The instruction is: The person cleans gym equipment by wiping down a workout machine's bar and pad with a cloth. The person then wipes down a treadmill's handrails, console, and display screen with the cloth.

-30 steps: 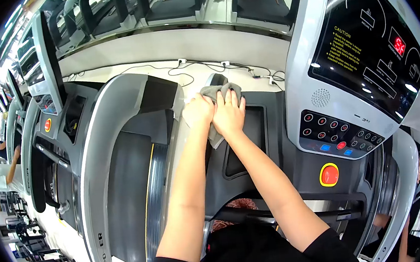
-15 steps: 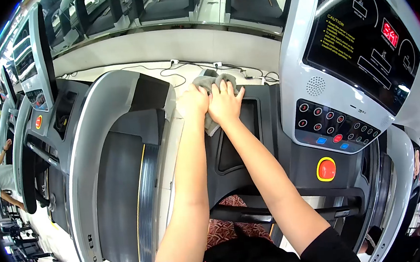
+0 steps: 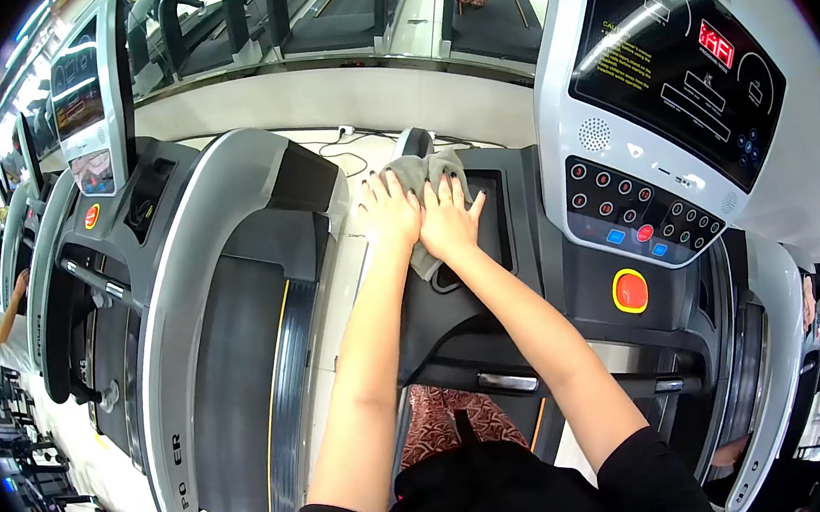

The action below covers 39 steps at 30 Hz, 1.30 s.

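Both of my hands rest side by side on a grey cloth (image 3: 426,262) at the upper left corner of a treadmill's dark console deck. My left hand (image 3: 391,217) lies on the cloth's left part, fingers stretched out over it. Beside it, thumb side touching, my right hand (image 3: 450,225) presses on the cloth with its fingers spread. Folds of the cloth show beyond the fingertips; the part under the palms is hidden. A recessed tray (image 3: 495,224) in the deck is just right of my right hand.
Right of my hands stand the grey control panel (image 3: 600,195) with a lit red display (image 3: 716,44) and a red stop button (image 3: 631,291). A neighbouring treadmill (image 3: 244,368) is close on the left. Cables (image 3: 346,135) run along the floor by the wall. Another person (image 3: 7,330) is far left.
My left hand's fingers have straightened out over the cloth. The view has shifted a little, and the far-left person's arm has changed position.
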Each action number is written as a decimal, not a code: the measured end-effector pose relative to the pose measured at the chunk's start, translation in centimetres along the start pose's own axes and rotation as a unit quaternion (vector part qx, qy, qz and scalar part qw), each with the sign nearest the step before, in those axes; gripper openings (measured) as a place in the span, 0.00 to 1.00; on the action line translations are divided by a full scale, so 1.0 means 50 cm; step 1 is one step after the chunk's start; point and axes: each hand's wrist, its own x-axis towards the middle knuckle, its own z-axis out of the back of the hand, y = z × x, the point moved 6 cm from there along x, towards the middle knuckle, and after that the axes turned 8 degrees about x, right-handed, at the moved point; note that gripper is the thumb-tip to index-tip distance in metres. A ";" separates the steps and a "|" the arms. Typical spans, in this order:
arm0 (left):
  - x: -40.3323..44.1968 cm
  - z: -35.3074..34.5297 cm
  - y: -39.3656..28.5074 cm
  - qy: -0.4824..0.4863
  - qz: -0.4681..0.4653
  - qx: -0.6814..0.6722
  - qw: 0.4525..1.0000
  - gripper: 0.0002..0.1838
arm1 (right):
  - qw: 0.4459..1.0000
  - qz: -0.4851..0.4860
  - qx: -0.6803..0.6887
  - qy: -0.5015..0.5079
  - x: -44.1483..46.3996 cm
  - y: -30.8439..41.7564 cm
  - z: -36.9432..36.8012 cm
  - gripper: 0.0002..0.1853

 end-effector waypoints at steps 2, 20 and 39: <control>-0.033 0.010 0.012 -0.004 -0.041 0.018 0.999 0.28 | 1.000 0.023 0.004 -0.003 -0.033 0.010 -0.001 0.25; -0.375 0.144 0.126 0.025 -0.131 0.012 0.991 0.26 | 0.977 0.195 0.066 -0.051 -0.389 0.130 0.008 0.18; -0.182 0.054 0.077 0.029 -0.119 0.005 0.993 0.27 | 0.995 0.090 -0.001 -0.047 -0.196 0.085 -0.005 0.24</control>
